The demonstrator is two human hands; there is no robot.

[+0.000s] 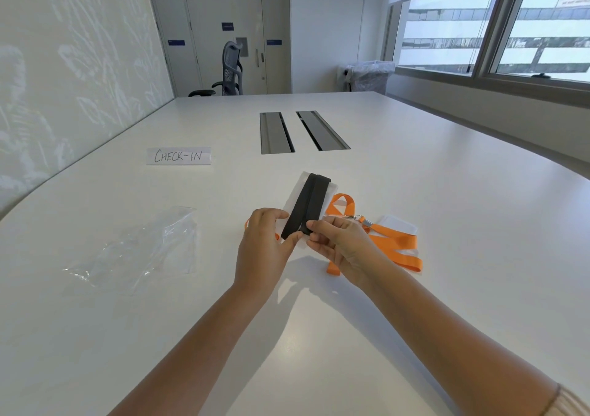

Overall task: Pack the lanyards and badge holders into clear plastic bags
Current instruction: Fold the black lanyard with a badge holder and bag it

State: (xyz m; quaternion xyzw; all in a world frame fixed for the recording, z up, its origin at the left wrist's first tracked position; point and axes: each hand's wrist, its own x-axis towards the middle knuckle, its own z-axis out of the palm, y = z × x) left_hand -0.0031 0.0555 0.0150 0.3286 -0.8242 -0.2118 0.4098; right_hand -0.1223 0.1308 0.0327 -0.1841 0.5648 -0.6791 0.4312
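Both hands are working one bundle just above the desk: the left hand is pinching the near end of a folded black lanyard together with the clear badge holder lying under it, and the right hand is gripping that same near end, fingers curled round it. Judging from here, the folded strap could spring loose if either grip is relaxing before bagging, since nothing else is binding the folds; the slick holder could also slide out from beneath. An orange lanyard is lying under and to the right of the right grip, its metal clip just beyond the knuckles, beside a second badge holder. Clear plastic bags are lying well to the left of the left grip, untouched.
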